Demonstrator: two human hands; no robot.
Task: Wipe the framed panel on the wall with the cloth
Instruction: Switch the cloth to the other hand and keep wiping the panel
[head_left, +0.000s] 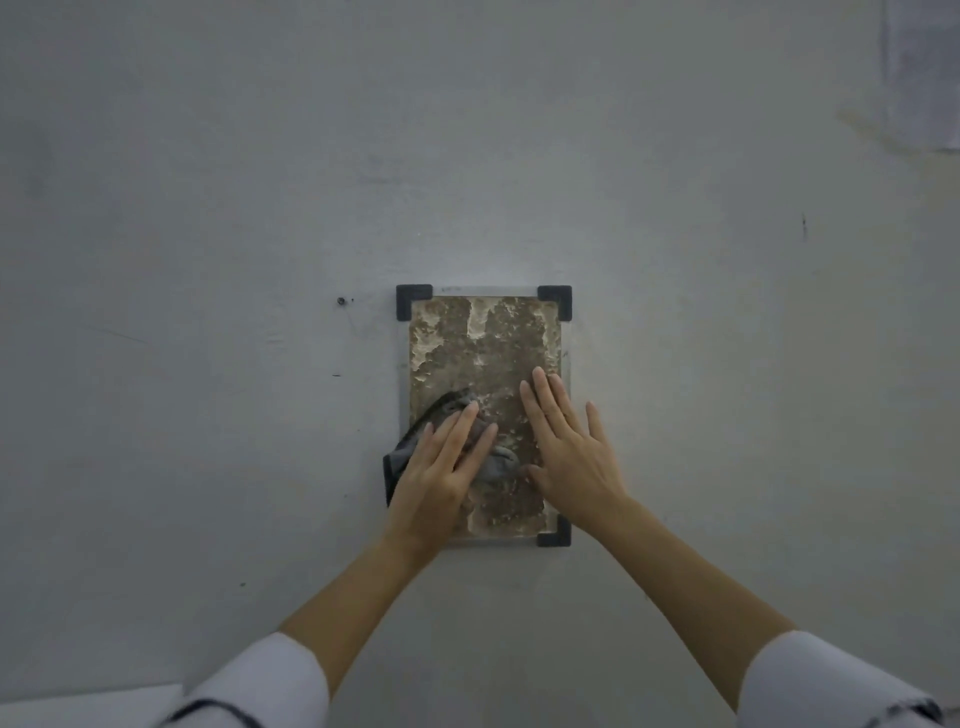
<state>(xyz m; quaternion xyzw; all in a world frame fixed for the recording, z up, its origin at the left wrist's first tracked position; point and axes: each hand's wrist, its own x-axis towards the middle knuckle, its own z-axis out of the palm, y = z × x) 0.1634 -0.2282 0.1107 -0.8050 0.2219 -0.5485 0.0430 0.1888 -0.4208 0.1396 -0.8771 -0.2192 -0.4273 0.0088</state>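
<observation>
A framed panel (483, 338) hangs on the grey wall, a mottled brown and white surface under a clear cover with dark corner brackets. A grey cloth (415, 436) lies bunched against its lower left part. My left hand (441, 467) lies flat on the cloth, pressing it to the panel with fingers spread. My right hand (566, 447) rests flat and open on the lower right of the panel, holding nothing. The panel's bottom left corner is hidden by my left hand and the cloth.
The plain grey wall (208, 208) fills the view. A small screw or hole (341, 301) sits left of the panel's top. A pale patch (924, 73) shows at the top right corner. A light ledge (78, 709) appears at the bottom left.
</observation>
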